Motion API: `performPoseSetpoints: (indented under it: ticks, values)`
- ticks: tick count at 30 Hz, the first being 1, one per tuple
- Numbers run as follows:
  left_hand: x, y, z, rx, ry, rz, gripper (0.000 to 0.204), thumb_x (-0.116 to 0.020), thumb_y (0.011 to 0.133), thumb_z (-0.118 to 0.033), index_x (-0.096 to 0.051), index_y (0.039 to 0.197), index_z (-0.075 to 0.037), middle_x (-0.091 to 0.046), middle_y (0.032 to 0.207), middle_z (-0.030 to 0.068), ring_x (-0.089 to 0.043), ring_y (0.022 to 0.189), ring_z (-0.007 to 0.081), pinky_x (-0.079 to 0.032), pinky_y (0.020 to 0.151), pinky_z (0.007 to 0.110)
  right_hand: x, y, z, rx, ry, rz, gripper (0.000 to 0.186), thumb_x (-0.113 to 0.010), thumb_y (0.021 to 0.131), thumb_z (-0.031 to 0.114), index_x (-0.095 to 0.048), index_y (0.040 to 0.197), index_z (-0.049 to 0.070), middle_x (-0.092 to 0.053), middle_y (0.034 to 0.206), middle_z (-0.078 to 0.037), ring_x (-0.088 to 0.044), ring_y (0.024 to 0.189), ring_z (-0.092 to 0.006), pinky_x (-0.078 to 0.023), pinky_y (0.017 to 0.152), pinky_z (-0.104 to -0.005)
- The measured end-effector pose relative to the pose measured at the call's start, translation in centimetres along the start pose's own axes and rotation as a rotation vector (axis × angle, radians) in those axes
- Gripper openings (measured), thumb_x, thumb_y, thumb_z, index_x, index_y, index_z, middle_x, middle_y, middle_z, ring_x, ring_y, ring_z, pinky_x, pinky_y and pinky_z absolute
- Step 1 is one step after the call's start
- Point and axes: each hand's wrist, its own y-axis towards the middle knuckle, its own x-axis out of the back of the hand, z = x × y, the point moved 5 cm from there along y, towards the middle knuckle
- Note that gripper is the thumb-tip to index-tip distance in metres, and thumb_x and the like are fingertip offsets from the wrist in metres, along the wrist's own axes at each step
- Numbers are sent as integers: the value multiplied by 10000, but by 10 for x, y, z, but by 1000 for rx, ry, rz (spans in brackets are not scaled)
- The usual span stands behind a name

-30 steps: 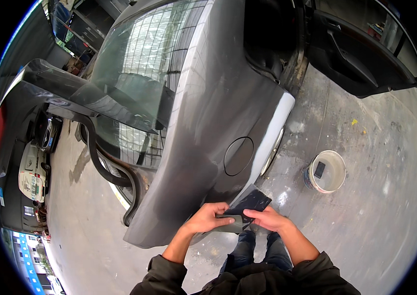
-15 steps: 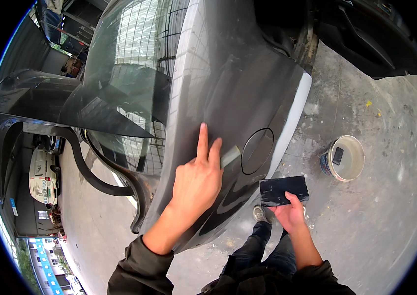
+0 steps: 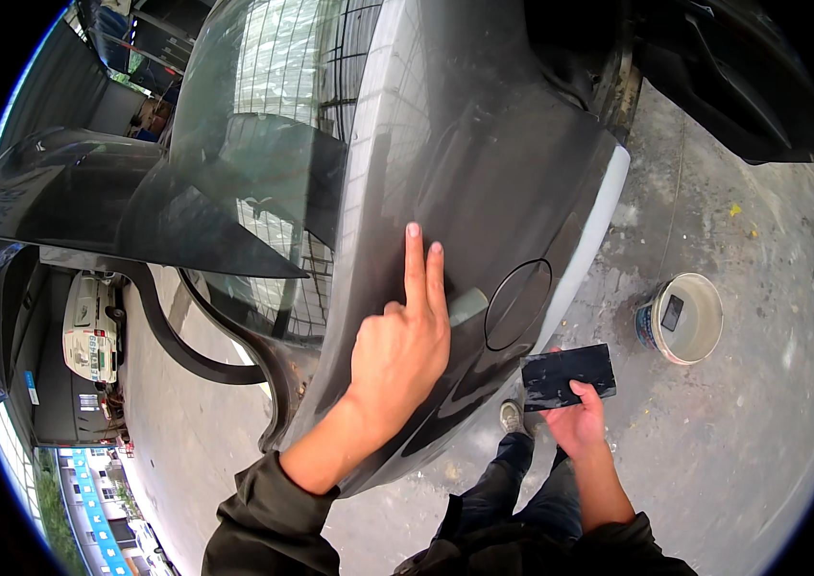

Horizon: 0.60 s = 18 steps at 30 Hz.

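Grey car panel (image 3: 484, 173) spans the centre of your view. At the far left, a white van (image 3: 90, 331) stands in the background. Next, the rear window (image 3: 253, 163) borders the panel's left side. Your left hand (image 3: 400, 346) is over the panel, back upward: 2 fingers extend straight with a slight gap between their tips; the outer fingers fold under. A pale block (image 3: 467, 306) sits at this hand's right side; whether the hidden thumb grips it, you cannot tell. Beside the block is the round fuel flap (image 3: 519, 305). Your right hand (image 3: 580, 427) is closed on a black sheet (image 3: 568, 374), thumb on top, near the panel's lower-right edge. Farther right, a bucket (image 3: 647, 326) contains a dark rectangular piece (image 3: 673, 312). At the upper right is an open car door (image 3: 733, 86).
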Motion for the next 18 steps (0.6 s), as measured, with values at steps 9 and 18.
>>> performPoseSetpoints:
  ticks: [9,18]
  values:
    - [-3,0,8,22,-173,-26,703,-580,808,-46,-422,1480,87,-244,1598,362,-609,530,173,-518,470,302,-4,1,9,141,-130,16,547,-497,922,26,-468,1468,25,-513,1503,-110,-511,1365,-276,-383,1154,-465]
    - [-36,-74,42,56,-1210,-136,223,-583,969,-89,-653,1144,31,-663,938,184,-658,662,297,-510,636,381,-189,39,32,939,-1350,422,534,-512,953,52,-464,1475,-54,-501,1498,-243,-487,1404,-362,-388,1159,-436]
